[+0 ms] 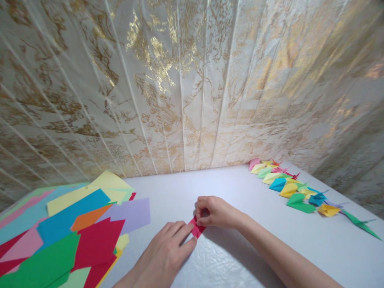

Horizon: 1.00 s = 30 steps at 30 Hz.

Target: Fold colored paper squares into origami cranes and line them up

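Note:
A small folded piece of red paper (198,232) lies on the white table (171,192), near the middle of the view. My left hand (169,252) lies flat with its fingers spread, the fingertips touching the paper's left side and lower corner. Above the paper's upper edge, my right hand (213,212) is curled, thumb and index finger pinched together at the red paper. The fingers cover part of the paper, so its full shape is hidden.
Loose coloured sheets, among them a blue sheet (72,216) and a green sheet (45,260), overlap at the left. Folded paper pieces, including a green one (300,203), line the right side. A gold-patterned curtain (180,88) hangs behind the table.

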### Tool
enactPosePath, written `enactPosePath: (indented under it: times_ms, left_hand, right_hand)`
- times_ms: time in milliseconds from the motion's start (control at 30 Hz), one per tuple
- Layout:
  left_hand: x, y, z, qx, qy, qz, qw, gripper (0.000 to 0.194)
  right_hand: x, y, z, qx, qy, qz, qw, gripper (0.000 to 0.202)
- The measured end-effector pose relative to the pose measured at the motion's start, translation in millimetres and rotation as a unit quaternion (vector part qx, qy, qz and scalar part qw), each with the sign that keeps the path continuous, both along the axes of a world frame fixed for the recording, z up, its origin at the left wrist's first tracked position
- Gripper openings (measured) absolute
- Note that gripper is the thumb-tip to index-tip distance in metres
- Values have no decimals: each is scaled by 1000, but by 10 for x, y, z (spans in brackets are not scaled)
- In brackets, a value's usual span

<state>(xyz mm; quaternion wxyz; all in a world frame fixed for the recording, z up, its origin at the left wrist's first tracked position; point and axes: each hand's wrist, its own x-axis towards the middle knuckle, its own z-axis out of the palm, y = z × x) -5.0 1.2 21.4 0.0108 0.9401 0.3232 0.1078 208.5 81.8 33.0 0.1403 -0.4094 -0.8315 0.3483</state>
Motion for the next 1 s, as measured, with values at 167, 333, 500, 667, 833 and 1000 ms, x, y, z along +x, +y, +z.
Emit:
enactPosePath:
  times_ms: [167, 333, 500, 667, 833, 1000]
  left_hand:
    - [-4, 5, 21, -28, 2, 0, 1000, 36]
    - [17, 8, 64, -46, 30, -3, 998, 50]
    - [32, 5, 33, -56, 34, 7, 998, 45]
    - [33, 1, 18, -66, 15, 19, 998, 51]
    - [37, 5, 38, -88, 6, 23, 996, 55]
    - [-4, 23, 1, -81, -40, 8, 996, 62]
  right_hand:
    - [-20, -31, 31, 3, -16, -14, 1000, 11]
    - [-32, -43, 26, 8, -20, -18, 1000, 11]
    - [-25, -37, 8, 5, -15, -18, 1000, 11]
    - [-11, -39, 2, 3, -13, -22, 1000, 10]
    - [-12, -37, -19, 10, -12, -36, 999, 11]
    - [10, -47, -79, 13, 2, -52, 999, 12]
